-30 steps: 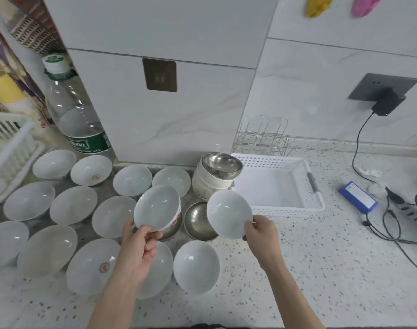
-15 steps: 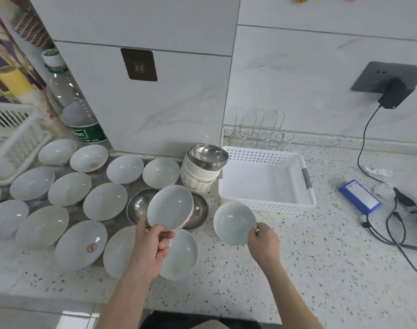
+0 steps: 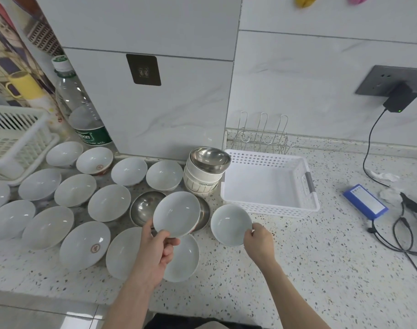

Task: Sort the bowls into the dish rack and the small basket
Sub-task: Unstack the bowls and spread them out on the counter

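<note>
While each hand carries one bowl, the head view shows why: two can be sorted together. The left hand (image 3: 155,252) pinches the near rim of a white bowl (image 3: 176,213), tilted above the steel bowls (image 3: 144,207). The right hand (image 3: 258,242) pinches a smaller bowl (image 3: 230,224) by its right rim, just before the small basket (image 3: 309,184), probably its destination; the dish rack (image 3: 262,134) stands behind.
</note>
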`<control>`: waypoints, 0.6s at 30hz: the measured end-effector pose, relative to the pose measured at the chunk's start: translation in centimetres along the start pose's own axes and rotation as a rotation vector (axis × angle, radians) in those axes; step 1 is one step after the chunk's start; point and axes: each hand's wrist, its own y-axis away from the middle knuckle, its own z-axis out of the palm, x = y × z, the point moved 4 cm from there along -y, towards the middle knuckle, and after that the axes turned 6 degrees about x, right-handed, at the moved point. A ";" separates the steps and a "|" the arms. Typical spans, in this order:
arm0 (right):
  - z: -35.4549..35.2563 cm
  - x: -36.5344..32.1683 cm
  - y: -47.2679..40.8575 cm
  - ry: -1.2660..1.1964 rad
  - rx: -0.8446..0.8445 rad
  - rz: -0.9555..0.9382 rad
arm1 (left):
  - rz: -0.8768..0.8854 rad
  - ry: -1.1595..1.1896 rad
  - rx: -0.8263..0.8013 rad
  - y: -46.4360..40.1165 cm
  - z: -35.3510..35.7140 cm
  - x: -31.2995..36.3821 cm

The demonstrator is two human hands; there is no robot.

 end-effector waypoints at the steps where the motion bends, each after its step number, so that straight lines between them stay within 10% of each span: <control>1: 0.1 -0.1 0.0 -0.003 -0.003 0.001 | 0.001 -0.002 -0.003 0.0 0.0 0.0; 18: 0.4 0.7 0.9 -0.241 -0.028 0.111 | 0.067 -0.185 -0.063 0.1 -0.3 0.4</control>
